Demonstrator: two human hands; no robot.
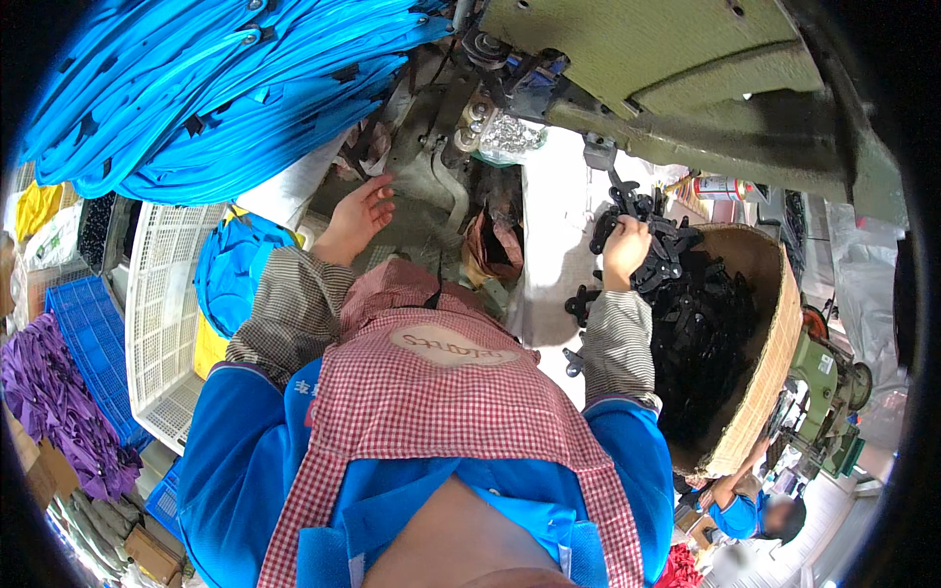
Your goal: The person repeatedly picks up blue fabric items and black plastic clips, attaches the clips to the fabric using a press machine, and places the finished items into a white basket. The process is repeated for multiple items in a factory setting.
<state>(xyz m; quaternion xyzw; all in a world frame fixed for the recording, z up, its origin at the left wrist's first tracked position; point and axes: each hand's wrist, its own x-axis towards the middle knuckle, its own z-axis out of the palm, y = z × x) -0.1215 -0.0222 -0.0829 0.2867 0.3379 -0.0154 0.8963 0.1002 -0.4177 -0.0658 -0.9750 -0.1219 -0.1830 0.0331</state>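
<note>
My left hand [357, 223] is raised beside the dark metal frame [412, 157], its fingers loosely bent and apart, with nothing visible in them. Above it hangs a large bundle of bright blue fabric [225, 108] with small metal studs. My right hand [627, 253] reaches into a heap of small black plastic pieces [667, 240] with rounded ends. Its fingers are curled together on pieces at the heap's edge; exactly which one they grip is partly hidden. More of these black pieces [701, 343] fill a cardboard box [769, 363] beside my right forearm.
An olive-green machine body [676, 78] overhangs the top right. Small metal fittings lie in a clear bag [510, 137]. A white crate [162, 314], a blue crate [93, 343] and purple fabric [69, 412] stand at left. Another person [750, 514] works at lower right, near a green machine [823, 392].
</note>
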